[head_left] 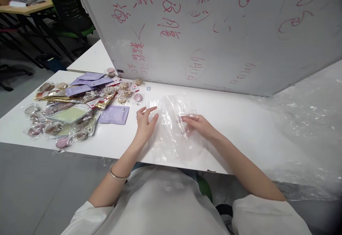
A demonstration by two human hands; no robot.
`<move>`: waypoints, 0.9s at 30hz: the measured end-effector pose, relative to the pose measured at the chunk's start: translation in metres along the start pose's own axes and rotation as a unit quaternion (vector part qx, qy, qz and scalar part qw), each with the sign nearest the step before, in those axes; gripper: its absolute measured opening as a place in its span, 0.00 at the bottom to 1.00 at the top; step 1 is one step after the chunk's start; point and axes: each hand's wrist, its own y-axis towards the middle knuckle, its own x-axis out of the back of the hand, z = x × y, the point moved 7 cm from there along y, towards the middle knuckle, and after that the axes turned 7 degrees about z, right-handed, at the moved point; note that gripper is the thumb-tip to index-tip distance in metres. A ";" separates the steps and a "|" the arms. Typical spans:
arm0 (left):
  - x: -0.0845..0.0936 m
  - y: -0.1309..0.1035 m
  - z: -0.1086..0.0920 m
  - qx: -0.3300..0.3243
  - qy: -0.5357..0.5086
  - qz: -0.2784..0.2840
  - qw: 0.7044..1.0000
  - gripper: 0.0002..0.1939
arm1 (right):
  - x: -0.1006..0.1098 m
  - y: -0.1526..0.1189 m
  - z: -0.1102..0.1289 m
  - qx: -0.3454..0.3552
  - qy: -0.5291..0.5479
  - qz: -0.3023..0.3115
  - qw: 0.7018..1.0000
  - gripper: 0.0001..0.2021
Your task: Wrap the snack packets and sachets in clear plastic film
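A clear plastic bag (171, 131) lies on the white table in front of me, its film creased and shiny. My right hand (196, 124) pinches the bag near its right side, with part of the film over the fingers. At the bag's left edge is my left hand (146, 119), its thumb and fingers spread apart and holding nothing that I can see. To the left of that hand lies a purple packet (114, 115), apart from the fingers.
A pile of wrapped snacks (61, 106) and purple packets (89, 82) covers the table's left part. A whiteboard (219, 60) with red writing stands along the back. Clear plastic sheeting (307, 135) spreads over the right end. A black chair (68, 10) is beyond.
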 end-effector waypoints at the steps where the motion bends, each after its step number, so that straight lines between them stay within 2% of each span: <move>1: -0.002 -0.004 -0.003 -0.012 0.047 -0.025 0.999 0.17 | -0.001 -0.001 0.003 0.009 -0.007 -0.025 1.000 0.18; 2: -0.007 -0.007 -0.005 -0.022 0.072 -0.026 0.997 0.17 | -0.003 -0.001 0.005 0.018 -0.014 -0.033 0.999 0.17; 5: -0.032 -0.012 -0.004 -0.018 0.058 0.059 0.996 0.21 | -0.020 0.000 0.009 0.037 -0.049 0.028 0.998 0.17; 7: -0.039 -0.011 -0.003 0.005 0.026 0.090 0.996 0.20 | -0.024 -0.001 0.008 0.040 -0.069 0.062 0.995 0.17; 8: -0.037 -0.010 -0.003 0.018 -0.002 0.089 0.996 0.17 | -0.019 -0.002 0.009 0.040 -0.076 0.057 0.995 0.16; 10: -0.028 -0.008 -0.001 0.048 -0.087 0.079 0.992 0.10 | 0.010 -0.004 0.014 0.045 -0.097 -0.006 0.994 0.15; 12: -0.016 -0.011 0.004 0.091 -0.162 0.071 0.980 0.07 | 0.058 -0.005 0.024 0.040 -0.159 -0.115 0.980 0.13; 13: -0.012 -0.015 0.008 0.117 -0.170 0.076 0.975 0.07 | 0.083 -0.004 0.030 0.023 -0.216 -0.165 0.962 0.13; 15: -0.012 -0.028 0.017 0.174 -0.131 0.137 0.966 0.09 | 0.125 0.005 0.041 -0.044 -0.365 -0.230 0.901 0.11; 17: -0.022 -0.048 0.026 0.226 -0.051 0.252 0.940 0.17 | 0.146 0.023 0.052 -0.089 -0.496 -0.255 0.825 0.11; 18: -0.028 -0.060 0.029 0.240 -0.006 0.315 0.918 0.22 | 0.144 0.035 0.057 -0.082 -0.546 -0.255 0.794 0.14; 20: -0.035 -0.077 0.028 0.216 0.085 0.398 0.887 0.29 | 0.120 0.057 0.061 -0.034 -0.614 -0.246 0.749 0.24; 21: -0.034 -0.080 0.023 0.180 0.126 0.408 0.886 0.31 | 0.102 0.066 0.058 -0.009 -0.632 -0.240 0.737 0.29; 22: -0.029 -0.079 0.016 0.136 0.161 0.394 0.895 0.31 | 0.083 0.071 0.051 0.003 -0.642 -0.229 0.732 0.33; 24: -0.007 -0.068 0.002 0.056 0.217 0.301 0.927 0.29 | 0.047 0.077 0.024 -0.008 -0.629 -0.181 0.756 0.37; 26: 0.030 -0.049 -0.006 0.009 0.277 0.153 0.948 0.21 | 0.019 0.075 -0.005 -0.013 -0.608 -0.121 0.785 0.39; 27: 0.050 -0.039 -0.006 -0.006 0.307 0.077 0.949 0.17 | 0.010 0.072 -0.016 -0.007 -0.604 -0.105 0.790 0.40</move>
